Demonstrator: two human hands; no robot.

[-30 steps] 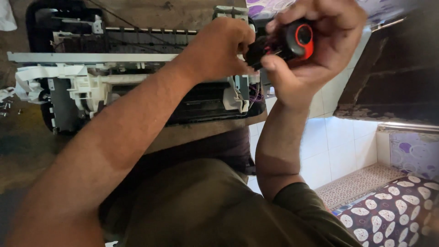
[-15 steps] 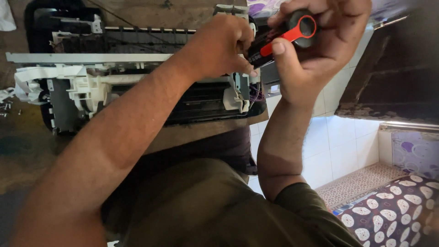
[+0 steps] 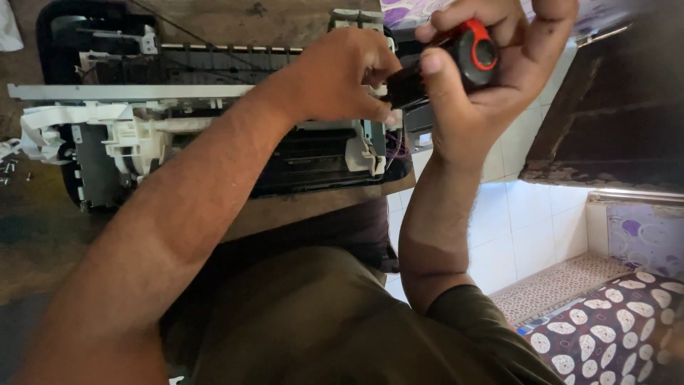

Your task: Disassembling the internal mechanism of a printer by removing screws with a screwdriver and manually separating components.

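Right hand (image 3: pixel 491 78) clamped on red-black screwdriver (image 3: pixel 456 60), upper right; left hand (image 3: pixel 342 75) pinching its tip. Light, rigid; best gripped at rubbery handle.

This looks like a room in a home: white shiny floor tiles (image 3: pixel 527 221) on the right, and a dark patterned cloth cushion (image 3: pixel 613 335) near them.

Left hand (image 3: pixel 342 75): my arm reached forward, fingers curled and pinched at the tips.
Right hand (image 3: pixel 491 71): raised, forearm upright, fingers wrapped in a closed grip.
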